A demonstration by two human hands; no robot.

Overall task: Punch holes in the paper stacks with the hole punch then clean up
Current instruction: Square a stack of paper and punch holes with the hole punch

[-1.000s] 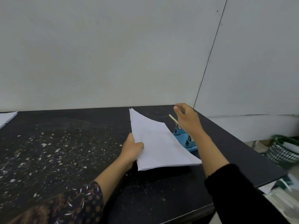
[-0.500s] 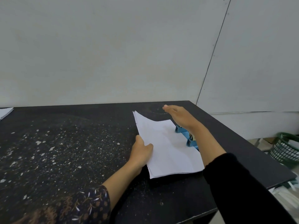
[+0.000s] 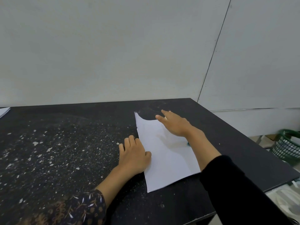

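White paper stack (image 3: 164, 153) lies near the black tabletop (image 3: 65, 143) right edge. Left hand (image 3: 134, 156) pinches its left edge; right hand (image 3: 175, 125) presses flat, fingers spread.

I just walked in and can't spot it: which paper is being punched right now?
Look at the black table, speckled with white paper bits, and go to its right end. The paper stack lies there between the left hand, gripping its edge, and the right hand, pressing flat above. Unlike the sheets at the far left, it is being handled.
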